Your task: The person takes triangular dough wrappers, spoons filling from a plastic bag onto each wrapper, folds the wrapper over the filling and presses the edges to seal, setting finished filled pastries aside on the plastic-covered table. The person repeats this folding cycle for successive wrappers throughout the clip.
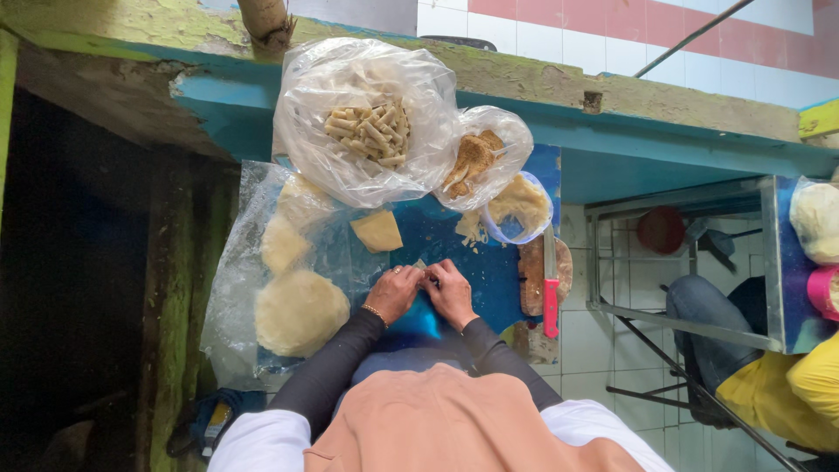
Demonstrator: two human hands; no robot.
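Between the fingertips of both hands, on the blue work surface [476,288], sits a small pale piece of wrapper [423,264], mostly hidden by the fingers. Left hand [395,293] and right hand [451,293] meet knuckle to knuckle, fingers curled in and pressed together, tips pinching the piece from either side (whether it is rolled or folded cannot be told). Judged from the sheets nearby, it is thin, light and limp, likely to tear if pulled hard; best taken at its edges with fingertips only. Wrists sit low, forearms in dark sleeves converging from the body, a bracelet on the left wrist.

Left of the fingers, on clear plastic, lies a round dough sheet [299,310], with further pale sheets [284,243] beyond it. Just past the fingertips lies a squarish cut sheet [377,231]. Right of the fingers, a red-handled knife [550,284] rests across a worn wooden board [532,275].

Farther out, a plastic tub of crumbly filling [522,205]; beyond that, a clear bag of finished rolls [370,129] and a smaller bag of brown pieces [474,157]. Far right, another person's legs [710,315] under a metal frame.
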